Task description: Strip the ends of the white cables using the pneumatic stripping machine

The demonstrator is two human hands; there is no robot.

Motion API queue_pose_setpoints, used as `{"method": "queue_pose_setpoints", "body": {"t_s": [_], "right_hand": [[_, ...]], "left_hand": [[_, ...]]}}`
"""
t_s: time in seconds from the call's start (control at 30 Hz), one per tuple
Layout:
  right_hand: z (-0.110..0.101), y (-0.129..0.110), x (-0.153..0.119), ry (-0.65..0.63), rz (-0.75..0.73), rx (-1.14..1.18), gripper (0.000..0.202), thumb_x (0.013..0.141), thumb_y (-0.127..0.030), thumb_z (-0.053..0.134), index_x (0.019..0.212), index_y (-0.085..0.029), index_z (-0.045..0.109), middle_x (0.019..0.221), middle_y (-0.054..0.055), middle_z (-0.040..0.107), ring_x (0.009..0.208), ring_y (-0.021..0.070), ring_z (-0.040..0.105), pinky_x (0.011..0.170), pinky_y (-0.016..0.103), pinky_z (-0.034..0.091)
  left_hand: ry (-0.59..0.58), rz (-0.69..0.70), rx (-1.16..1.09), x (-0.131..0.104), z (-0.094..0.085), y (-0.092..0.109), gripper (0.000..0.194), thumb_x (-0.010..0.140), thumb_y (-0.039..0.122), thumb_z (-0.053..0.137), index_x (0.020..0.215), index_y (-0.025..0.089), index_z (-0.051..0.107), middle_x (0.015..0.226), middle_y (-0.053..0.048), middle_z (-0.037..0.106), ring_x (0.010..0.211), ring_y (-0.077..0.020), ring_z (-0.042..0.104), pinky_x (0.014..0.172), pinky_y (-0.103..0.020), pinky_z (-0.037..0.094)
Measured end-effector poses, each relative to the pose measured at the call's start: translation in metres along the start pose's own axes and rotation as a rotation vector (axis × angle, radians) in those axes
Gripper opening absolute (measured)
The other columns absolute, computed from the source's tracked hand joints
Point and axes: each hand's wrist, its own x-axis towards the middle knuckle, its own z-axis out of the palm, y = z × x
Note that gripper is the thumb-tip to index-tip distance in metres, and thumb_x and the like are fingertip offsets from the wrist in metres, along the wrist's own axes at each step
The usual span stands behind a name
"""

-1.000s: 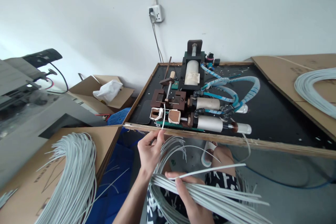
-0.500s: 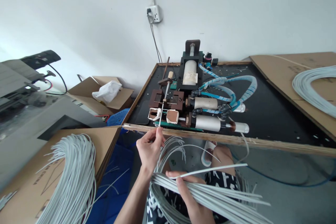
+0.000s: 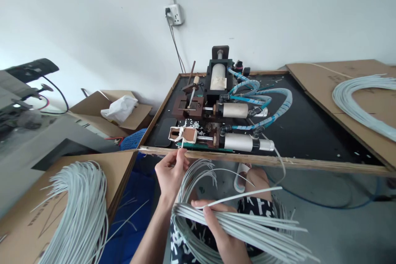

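Note:
My left hand (image 3: 170, 171) pinches one thin white cable (image 3: 182, 142) at the table's front edge. The cable's far part lies between two tape-wrapped brown clamp pads (image 3: 189, 134), which are closed on it. Behind them, the brown jaws (image 3: 195, 106) of the pneumatic machine (image 3: 218, 76) are closed near a slanted rod. My right hand (image 3: 221, 227) grips a thick bundle of white cables (image 3: 256, 229) over the lap, with one strand held apart between thumb and fingers. The bundle's coiled part hangs between the hands and the legs.
Another cable bundle (image 3: 80, 206) lies on cardboard at the left. A cable coil (image 3: 352, 95) rests on cardboard at the right. Blue air hoses (image 3: 286, 105) loop beside the cylinders. An open carton (image 3: 136, 115) stands behind the left side. The wooden table edge (image 3: 247, 159) runs across the front.
The front clamp pads have come together around the cable and the rear jaws have closed. The cable's tip has drawn back from the rear jaws. The view has shifted slightly.

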Motion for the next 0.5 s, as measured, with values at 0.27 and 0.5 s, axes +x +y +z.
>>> {"method": "queue_pose_setpoints", "body": {"t_s": [0.27,0.5], "right_hand": [[0.000,-0.010,-0.001,0.035,-0.008,0.100,0.016,0.097,-0.035,0.066,0.103,-0.027,0.078,0.104,0.003,0.080,0.100,0.0227,0.076,0.095,0.032,0.060],[-0.001,-0.010,0.001,0.026,-0.067,-0.033,0.017,0.096,-0.031,0.067,0.106,-0.031,0.079,0.102,0.000,0.079,0.096,0.0198,0.074,0.092,0.030,0.059]], "left_hand": [[0.013,0.100,-0.123,-0.017,-0.015,-0.020,0.023,0.096,0.031,0.062,0.081,0.017,0.071,0.048,0.007,0.048,0.042,-0.0084,0.043,0.044,-0.020,0.036],[-0.649,0.514,0.198,-0.022,-0.033,-0.006,0.030,0.098,0.023,0.059,0.125,0.020,0.071,0.122,-0.009,0.073,0.120,-0.0271,0.063,0.102,-0.039,0.051]]}}
